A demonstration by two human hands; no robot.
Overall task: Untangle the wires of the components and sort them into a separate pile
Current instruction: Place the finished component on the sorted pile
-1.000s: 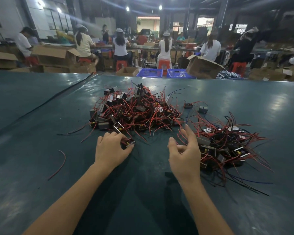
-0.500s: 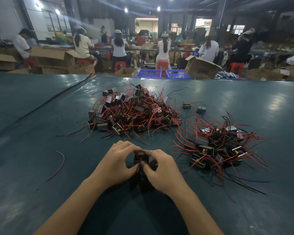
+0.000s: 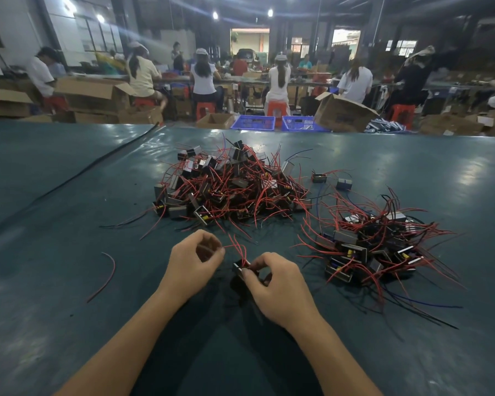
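We record a busy workshop hall, with a dark green table (image 3: 69, 281) filling the lower frame.

At lower centre one component (image 3: 239, 268) is pinched between the thumb and curled fingertips of the right hand (image 3: 277, 287). We cannot tell whether it touches the table. Its red wires (image 3: 237, 248) rise up and to the left. The left hand (image 3: 195, 261), fingers curled together, appears to pinch a wire end.

Risks, in our judgement:
- A hard pull could strain a lead where it joins the component.
- Free ends could snag the tangled pile (image 3: 229, 187) just above the hands.
- The sorted pile (image 3: 375, 250), right of centre, sprawls, and its wires reach close to that tangle, so the two could mingle again.

No brand or label is legible. Print on a cardboard box (image 3: 343, 115) at upper right is too blurred to read.
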